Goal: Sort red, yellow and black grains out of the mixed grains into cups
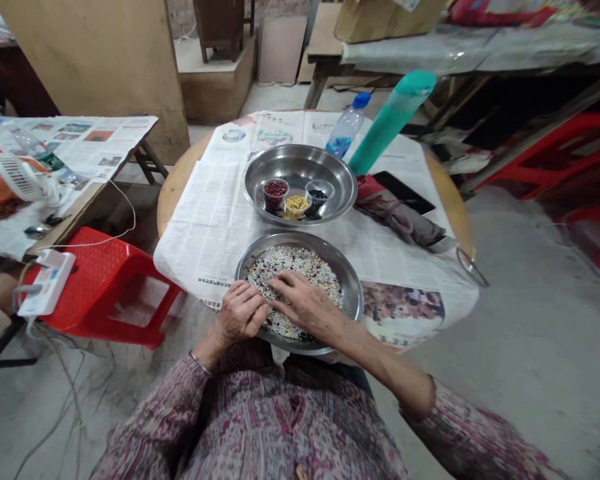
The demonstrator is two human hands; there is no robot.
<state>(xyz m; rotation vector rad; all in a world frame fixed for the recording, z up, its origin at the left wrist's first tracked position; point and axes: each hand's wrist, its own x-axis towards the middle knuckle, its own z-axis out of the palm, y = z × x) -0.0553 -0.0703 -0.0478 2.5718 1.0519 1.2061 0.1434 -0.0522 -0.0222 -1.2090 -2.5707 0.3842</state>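
A steel basin (pixel 353 293) on the near edge of the table holds white grains (pixel 300 257) mixed with dark red, yellow and black beans. At its left rim, my left hand (pixel 243 310) is closed with the fingers curled in; whatever is inside it is hidden. My right hand (pixel 303 300) reaches over the grains from the right. Its fingers are bent, with a gap between thumb and forefinger, and the tips point toward my left hand. Behind stands a second steel basin (pixel 300 157) with small clear cups of red beans (pixel 276 189), yellow beans (pixel 296 202) and black beans (pixel 319 193).
Newspaper (pixel 200 220) covers the round table. Beyond the far basin stand a blue-capped bottle (pixel 347 127) and a tall green container (pixel 393 120). A folded umbrella (pixel 405 217) and a dark phone (pixel 405 192) lie right. A red stool (pixel 105 287) bears a power strip (pixel 47 283).
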